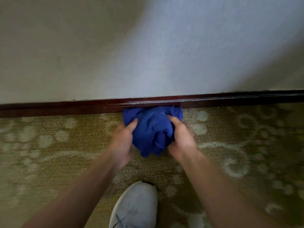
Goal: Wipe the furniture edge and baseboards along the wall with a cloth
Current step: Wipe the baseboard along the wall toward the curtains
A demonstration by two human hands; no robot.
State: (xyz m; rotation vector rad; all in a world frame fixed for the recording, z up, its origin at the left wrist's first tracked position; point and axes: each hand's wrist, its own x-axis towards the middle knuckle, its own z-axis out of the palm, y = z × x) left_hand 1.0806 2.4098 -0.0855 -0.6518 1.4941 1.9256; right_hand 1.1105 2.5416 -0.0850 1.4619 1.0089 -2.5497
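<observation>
A bunched blue cloth (152, 127) sits between both my hands, its far end against the dark reddish wooden baseboard (65, 106) that runs along the foot of the pale wall (148, 46). My left hand (122, 142) grips the cloth's left side, thumb on top. On the right side, my right hand (180, 139) grips it with the thumb pressed into the folds. The fingers of both hands are hidden under the fabric. The picture is blurred by motion.
A patterned olive and cream carpet (57, 153) covers the floor up to the baseboard. My white sneaker (134, 206) stands on the carpet below the cloth, at the bottom middle. The baseboard continues left and right to the frame edges.
</observation>
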